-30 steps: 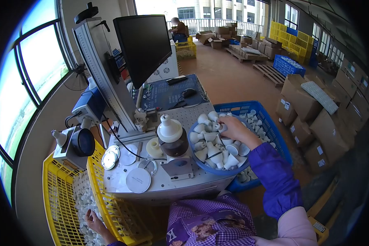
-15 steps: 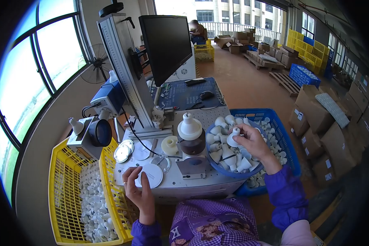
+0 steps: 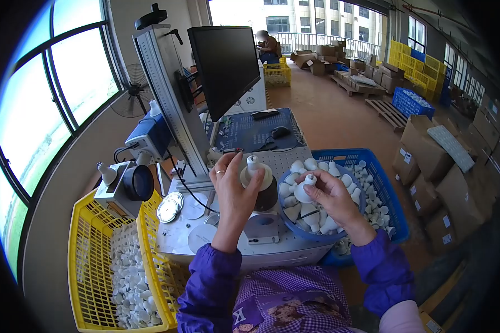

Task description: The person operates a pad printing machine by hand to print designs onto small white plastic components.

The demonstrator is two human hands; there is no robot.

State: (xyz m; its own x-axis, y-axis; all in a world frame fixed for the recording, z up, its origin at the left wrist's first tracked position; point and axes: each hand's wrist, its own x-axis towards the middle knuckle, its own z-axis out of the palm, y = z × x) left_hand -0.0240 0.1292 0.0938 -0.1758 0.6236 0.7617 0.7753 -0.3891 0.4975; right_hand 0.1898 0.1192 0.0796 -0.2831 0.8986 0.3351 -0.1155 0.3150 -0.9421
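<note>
A white lamp housing stands upright on the dark round fixture on the workbench. Around its left side is my left hand, fingers apart; whether they touch it cannot be made out. My right hand pinches another white lamp housing by its narrow end, above the left part of a round blue basin filled with similar white housings. White discs lie on the bench left of the fixture, partly behind my left forearm.
A yellow crate of white parts is at the left. A blue crate stands beside the basin. Behind the bench front are a monitor, a metal column and a mouse. Another person sits far back.
My left hand has moved up and right from above the white discs to the housing on the fixture. My right hand has shifted slightly left with its housing.
</note>
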